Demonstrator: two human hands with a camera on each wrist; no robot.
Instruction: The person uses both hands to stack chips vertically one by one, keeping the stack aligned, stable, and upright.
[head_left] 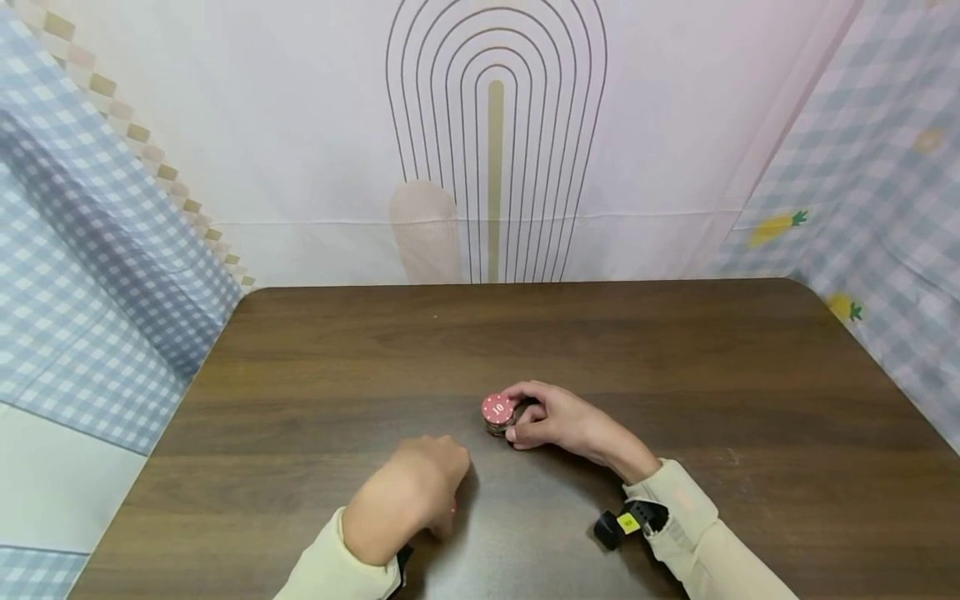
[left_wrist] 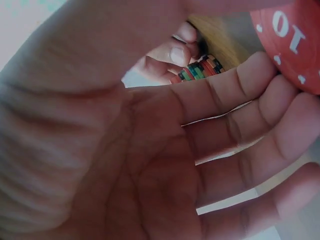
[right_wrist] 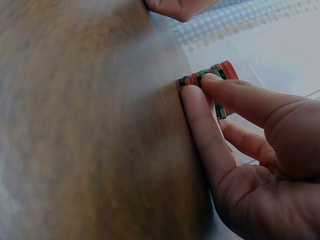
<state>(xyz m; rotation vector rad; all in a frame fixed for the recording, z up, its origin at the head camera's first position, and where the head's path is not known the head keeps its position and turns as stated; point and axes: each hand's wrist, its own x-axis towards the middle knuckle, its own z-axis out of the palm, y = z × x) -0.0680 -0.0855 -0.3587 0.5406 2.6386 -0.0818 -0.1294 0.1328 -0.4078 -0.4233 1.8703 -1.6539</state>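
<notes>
A stack of poker chips (head_left: 497,409) stands on the table, with a red chip marked 10 on top. My right hand (head_left: 564,425) grips the stack from its right side, thumb at the near edge and a finger at the far edge. In the right wrist view, red, green and black edges of the stacked chips (right_wrist: 229,70) show past the fingertips. Nearer to me and to the left, my left hand (head_left: 411,490) is turned palm inward and pinches a red poker chip (left_wrist: 295,47), also marked 10. From the head view, the hand hides nearly all of that chip.
The brown wooden table (head_left: 337,358) has rounded far corners. Behind it hangs a white cloth (head_left: 300,142) with an arch pattern, and blue checked cloth (head_left: 75,275) hangs at the sides. A black strap with a small device (head_left: 626,523) is on the right wrist.
</notes>
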